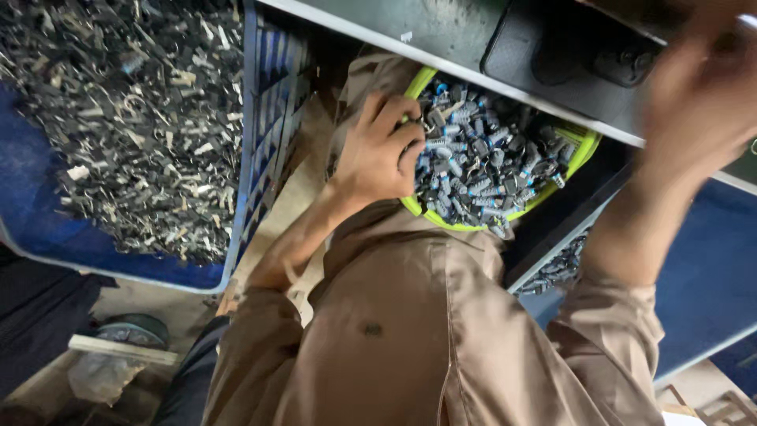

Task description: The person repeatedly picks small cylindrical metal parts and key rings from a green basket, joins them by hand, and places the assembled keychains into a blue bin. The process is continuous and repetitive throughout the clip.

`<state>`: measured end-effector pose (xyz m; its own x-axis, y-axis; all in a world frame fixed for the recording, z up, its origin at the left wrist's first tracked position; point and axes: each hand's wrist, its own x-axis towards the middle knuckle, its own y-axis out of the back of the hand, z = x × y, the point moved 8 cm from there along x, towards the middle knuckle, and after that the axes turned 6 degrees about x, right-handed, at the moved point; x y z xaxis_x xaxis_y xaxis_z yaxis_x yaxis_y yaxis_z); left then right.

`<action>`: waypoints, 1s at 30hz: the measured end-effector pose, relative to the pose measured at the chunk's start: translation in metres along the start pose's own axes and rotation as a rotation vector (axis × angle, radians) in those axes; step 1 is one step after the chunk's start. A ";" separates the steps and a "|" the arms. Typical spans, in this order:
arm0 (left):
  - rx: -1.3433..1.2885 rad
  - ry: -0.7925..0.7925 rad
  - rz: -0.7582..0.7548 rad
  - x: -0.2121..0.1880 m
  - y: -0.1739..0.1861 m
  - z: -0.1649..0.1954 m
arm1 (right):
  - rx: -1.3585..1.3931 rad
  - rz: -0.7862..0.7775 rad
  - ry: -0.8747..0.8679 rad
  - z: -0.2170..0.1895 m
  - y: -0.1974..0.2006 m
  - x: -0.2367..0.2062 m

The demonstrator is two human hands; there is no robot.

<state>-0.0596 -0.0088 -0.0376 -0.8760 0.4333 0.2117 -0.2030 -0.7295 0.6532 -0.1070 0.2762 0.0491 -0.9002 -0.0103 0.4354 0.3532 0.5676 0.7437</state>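
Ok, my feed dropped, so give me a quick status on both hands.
Left hand fingers in green bowl of small grey parts. Right hand raised at dark machine, blurred, grip unclear. Nothing blocking the bowl.

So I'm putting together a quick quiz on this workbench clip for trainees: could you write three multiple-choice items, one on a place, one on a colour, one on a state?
1. Where is the left hand?
A. On the rim of the bowl, fingers among the small grey parts
B. In the blue crate
C. Flat on the floor

2. What colour is the bowl's rim?
A. Red
B. Yellow-green
C. White

3. How does the right hand show?
A. Sharp, resting in the bowl
B. Raised at the bench top and blurred
C. Out of view

Answers: 1 A, the fingers curl over the rim into the parts; 2 B, the edge is bright yellow-green; 3 B, it is smeared at the upper right, so what it holds cannot be told.
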 end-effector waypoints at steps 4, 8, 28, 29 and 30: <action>-0.132 0.123 0.091 -0.001 0.007 -0.007 | 0.435 -0.226 0.167 -0.099 -0.064 -0.063; -0.157 0.149 0.130 -0.002 0.012 -0.004 | 0.553 -0.125 -0.032 -0.108 -0.103 -0.104; -0.291 0.164 0.142 -0.008 0.038 -0.027 | 1.013 0.277 -0.410 -0.035 -0.074 -0.116; -0.243 0.140 0.160 -0.011 0.045 -0.029 | 0.889 0.293 -0.356 -0.038 -0.064 -0.109; -0.162 0.032 0.126 -0.013 0.048 -0.022 | 0.764 0.305 -0.312 -0.039 -0.053 -0.100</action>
<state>-0.0675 -0.0613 -0.0249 -0.9121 0.3175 0.2593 -0.1561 -0.8538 0.4966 -0.0264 0.2152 -0.0144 -0.8626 0.3932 0.3184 0.4228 0.9058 0.0266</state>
